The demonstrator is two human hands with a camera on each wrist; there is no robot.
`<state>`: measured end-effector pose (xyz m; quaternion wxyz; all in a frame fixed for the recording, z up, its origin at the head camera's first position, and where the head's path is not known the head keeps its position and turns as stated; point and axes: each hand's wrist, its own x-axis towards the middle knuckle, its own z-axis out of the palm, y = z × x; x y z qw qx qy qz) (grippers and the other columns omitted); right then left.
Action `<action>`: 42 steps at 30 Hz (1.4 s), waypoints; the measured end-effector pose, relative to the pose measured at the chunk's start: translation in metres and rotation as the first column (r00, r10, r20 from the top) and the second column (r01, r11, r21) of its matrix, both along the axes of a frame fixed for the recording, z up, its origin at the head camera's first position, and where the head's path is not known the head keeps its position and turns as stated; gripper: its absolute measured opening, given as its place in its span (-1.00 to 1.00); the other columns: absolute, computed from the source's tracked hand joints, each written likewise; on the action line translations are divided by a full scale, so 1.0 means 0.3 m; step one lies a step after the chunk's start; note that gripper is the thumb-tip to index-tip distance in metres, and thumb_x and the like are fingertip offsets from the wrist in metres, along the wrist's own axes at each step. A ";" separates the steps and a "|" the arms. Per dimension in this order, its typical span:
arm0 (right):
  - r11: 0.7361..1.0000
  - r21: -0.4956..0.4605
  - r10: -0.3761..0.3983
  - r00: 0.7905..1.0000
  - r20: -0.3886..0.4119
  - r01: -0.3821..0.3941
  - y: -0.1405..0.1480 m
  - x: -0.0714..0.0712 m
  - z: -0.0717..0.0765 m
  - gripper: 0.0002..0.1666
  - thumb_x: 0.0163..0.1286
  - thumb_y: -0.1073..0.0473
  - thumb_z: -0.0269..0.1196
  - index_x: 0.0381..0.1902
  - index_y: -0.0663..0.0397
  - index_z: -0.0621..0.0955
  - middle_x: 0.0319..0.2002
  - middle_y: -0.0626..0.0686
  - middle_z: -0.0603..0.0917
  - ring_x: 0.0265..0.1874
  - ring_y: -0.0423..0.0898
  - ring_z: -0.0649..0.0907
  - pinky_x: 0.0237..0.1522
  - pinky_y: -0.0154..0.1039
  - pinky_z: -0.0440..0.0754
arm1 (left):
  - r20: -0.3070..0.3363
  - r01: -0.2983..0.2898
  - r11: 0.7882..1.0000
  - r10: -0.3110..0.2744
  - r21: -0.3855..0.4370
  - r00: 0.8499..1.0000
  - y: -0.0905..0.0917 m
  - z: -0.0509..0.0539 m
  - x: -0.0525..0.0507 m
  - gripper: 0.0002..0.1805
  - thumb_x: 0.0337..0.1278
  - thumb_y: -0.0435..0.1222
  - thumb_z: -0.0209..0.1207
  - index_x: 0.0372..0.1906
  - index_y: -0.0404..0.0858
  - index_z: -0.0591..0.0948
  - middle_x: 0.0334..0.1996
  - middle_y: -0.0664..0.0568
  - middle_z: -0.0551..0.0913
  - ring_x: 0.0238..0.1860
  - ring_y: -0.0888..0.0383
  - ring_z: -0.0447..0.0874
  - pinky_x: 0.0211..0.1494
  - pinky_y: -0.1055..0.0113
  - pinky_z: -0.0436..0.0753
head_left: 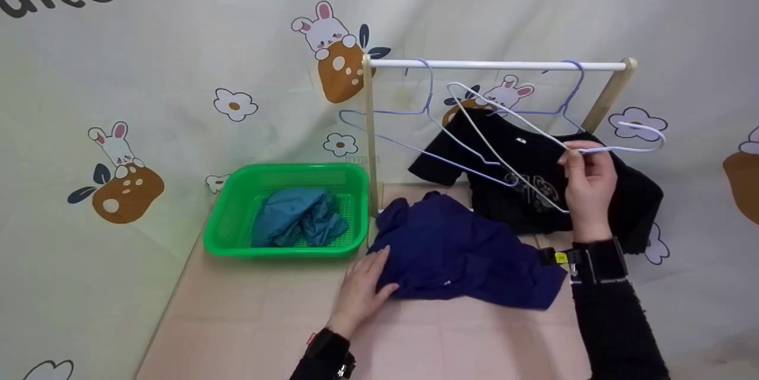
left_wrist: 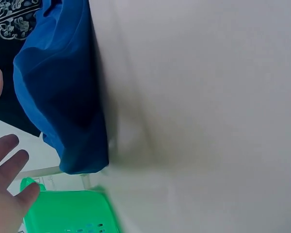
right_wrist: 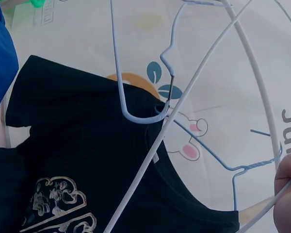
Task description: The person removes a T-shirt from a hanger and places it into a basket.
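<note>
My right hand (head_left: pixel 590 181) pinches a white wire hanger (head_left: pixel 516 113) near its neck, the hook pointing right and the body slanting down-left in front of the rack. In the right wrist view the fingers (right_wrist: pixel 288 189) grip the same wire. My left hand (head_left: pixel 362 291) rests with spread, relaxed fingers at the left edge of a dark blue garment (head_left: pixel 450 249), which lies bunched on the table. The left wrist view shows that hand (left_wrist: pixel 9 184) beside the blue cloth (left_wrist: pixel 63 87). Behind, a black T-shirt (head_left: pixel 516 155) with a printed design hangs on a bluish hanger (head_left: pixel 569 95).
A rack with a white bar (head_left: pixel 498 64) and wooden posts stands at the back; another bluish hanger (head_left: pixel 428 95) hangs at its left. Left of it, a green basket (head_left: pixel 284 252) holds a teal cloth (head_left: pixel 296 217). A patterned sheet (head_left: pixel 178 42) covers the wall.
</note>
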<state>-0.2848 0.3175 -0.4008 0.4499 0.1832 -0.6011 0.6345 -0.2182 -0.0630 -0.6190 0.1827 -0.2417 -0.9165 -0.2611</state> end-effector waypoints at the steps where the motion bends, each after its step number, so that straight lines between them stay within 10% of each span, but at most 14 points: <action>1: 1.000 0.011 -0.014 1.000 0.010 0.014 -0.002 -0.004 0.008 -0.89 0.38 0.58 0.08 -0.22 0.67 0.51 -0.53 0.03 0.56 -0.63 -0.21 0.42 -0.52 -0.44 0.33 | 0.001 0.000 1.000 0.000 -0.002 1.000 0.001 -0.001 0.002 -0.13 0.12 -0.03 0.37 0.48 -0.20 0.30 0.23 -0.17 0.53 0.26 -0.10 0.46 0.28 -0.11 0.40; 13: 0.953 0.243 -0.237 0.944 0.230 0.180 -0.025 -0.139 0.026 -0.84 0.41 0.43 0.16 -0.16 0.51 0.60 -0.51 -0.20 0.56 -0.52 -0.35 0.52 -0.37 -0.46 0.41 | 0.032 -0.034 0.998 0.036 -0.057 0.999 0.029 -0.022 0.009 0.09 -0.08 0.14 0.43 0.53 -0.20 0.20 0.43 -0.14 0.32 0.38 -0.19 0.28 0.34 -0.21 0.27; 20: 0.858 0.477 -0.360 0.887 0.290 0.192 -0.088 -0.211 0.101 -0.83 0.46 0.33 0.17 -0.13 0.35 0.64 -0.46 0.01 0.64 -0.49 -0.42 0.48 -0.32 -0.43 0.38 | -0.030 -0.060 0.994 0.057 -0.095 0.998 0.057 -0.040 0.006 0.23 -0.25 0.25 0.45 0.56 -0.11 0.15 0.48 -0.14 0.23 0.41 -0.27 0.19 0.28 -0.36 0.24; 30: 0.743 0.660 -0.455 0.806 0.379 0.109 -0.153 -0.280 0.201 -0.76 0.53 0.18 0.12 -0.21 0.29 0.57 -0.32 0.22 0.69 -0.33 0.09 0.59 -0.17 -0.07 0.44 | 0.009 -0.054 0.995 0.055 -0.088 0.998 0.075 -0.058 0.017 0.25 -0.31 0.25 0.49 0.54 -0.14 0.20 0.48 -0.17 0.22 0.42 -0.30 0.16 0.27 -0.39 0.21; 42: 0.733 0.675 -0.326 0.826 0.460 -0.086 -0.232 -0.321 0.178 -0.81 0.52 0.34 0.07 -0.13 0.38 0.58 -0.27 0.27 0.72 -0.40 0.01 0.64 -0.30 -0.34 0.51 | 0.105 -0.048 0.988 0.064 -0.145 0.992 0.085 -0.068 0.028 0.23 -0.21 0.29 0.41 0.58 -0.03 0.10 0.52 -0.11 0.13 0.48 -0.23 0.06 0.30 -0.38 0.19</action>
